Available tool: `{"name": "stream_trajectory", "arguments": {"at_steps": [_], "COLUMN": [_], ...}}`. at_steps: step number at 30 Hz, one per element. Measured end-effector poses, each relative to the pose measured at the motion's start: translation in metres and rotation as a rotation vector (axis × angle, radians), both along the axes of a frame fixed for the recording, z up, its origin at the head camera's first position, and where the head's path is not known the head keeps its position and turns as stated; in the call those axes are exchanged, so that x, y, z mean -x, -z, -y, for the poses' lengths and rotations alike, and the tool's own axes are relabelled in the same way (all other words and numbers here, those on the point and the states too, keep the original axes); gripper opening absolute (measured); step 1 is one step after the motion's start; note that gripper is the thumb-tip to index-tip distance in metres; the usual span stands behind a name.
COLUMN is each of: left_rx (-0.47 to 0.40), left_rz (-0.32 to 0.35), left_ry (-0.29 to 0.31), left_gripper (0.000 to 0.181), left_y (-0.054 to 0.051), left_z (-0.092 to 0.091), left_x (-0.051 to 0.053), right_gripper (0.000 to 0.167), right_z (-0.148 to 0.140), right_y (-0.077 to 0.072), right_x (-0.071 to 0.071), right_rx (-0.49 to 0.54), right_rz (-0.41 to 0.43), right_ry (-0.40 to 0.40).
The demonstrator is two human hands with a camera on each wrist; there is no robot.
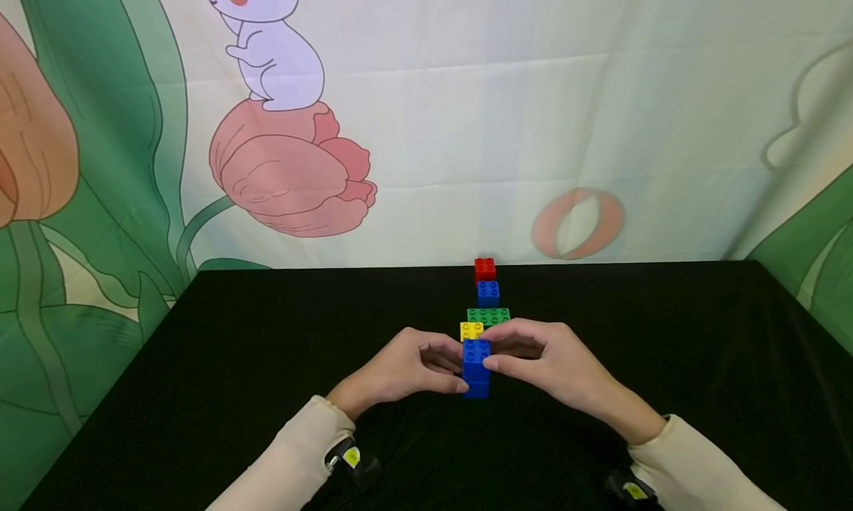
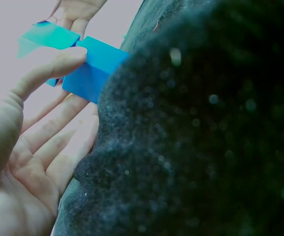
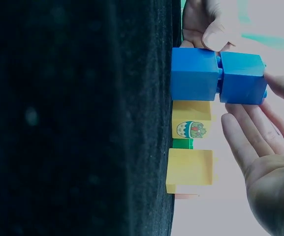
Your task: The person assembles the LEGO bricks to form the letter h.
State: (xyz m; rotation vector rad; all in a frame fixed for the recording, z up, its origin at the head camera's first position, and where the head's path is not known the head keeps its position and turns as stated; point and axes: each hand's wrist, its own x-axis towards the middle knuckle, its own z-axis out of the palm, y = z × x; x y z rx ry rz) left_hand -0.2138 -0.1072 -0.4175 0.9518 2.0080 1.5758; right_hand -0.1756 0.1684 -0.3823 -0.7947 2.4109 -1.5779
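Two blue toy bricks stand one above the other in front of me. My left hand [image 1: 404, 370] pinches the lower blue brick [image 3: 194, 73] between thumb and fingers, near the tabletop. The upper blue brick [image 1: 476, 354] is gripped by my right hand [image 1: 558, 357] at its top, thumb on the near side. In the right wrist view a narrow gap with studs showing lies between the two blue bricks. Right behind them sits a yellow brick [image 1: 472, 330]; the right wrist view shows a printed picture on one yellow brick [image 3: 192, 119].
Farther back, roughly in line, are a green brick [image 1: 489, 316], another blue brick [image 1: 489, 294] and a red brick [image 1: 485, 269] near the back edge. A second, plain yellow brick [image 3: 190, 167] shows in the right wrist view. Black cloth [image 1: 266, 363] covers the table; a printed curtain [image 1: 453, 126] hangs behind.
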Motion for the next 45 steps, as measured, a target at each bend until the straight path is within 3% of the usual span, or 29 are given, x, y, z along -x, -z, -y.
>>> {"name": "stream_trajectory", "arguments": {"at_steps": [45], "left_rx": [-0.005], "left_rz": [0.018], "left_ry": [0.019], "left_gripper": [0.036], "left_y": [-0.0016], "left_z": [0.0014], "left_x": [-0.0015], "right_gripper": [0.037], "right_z": [0.0016], "right_y": [0.0013], "right_x": [0.0001], "right_rx": [-0.003], "right_rz": [-0.001], "right_ry": [-0.024]}}
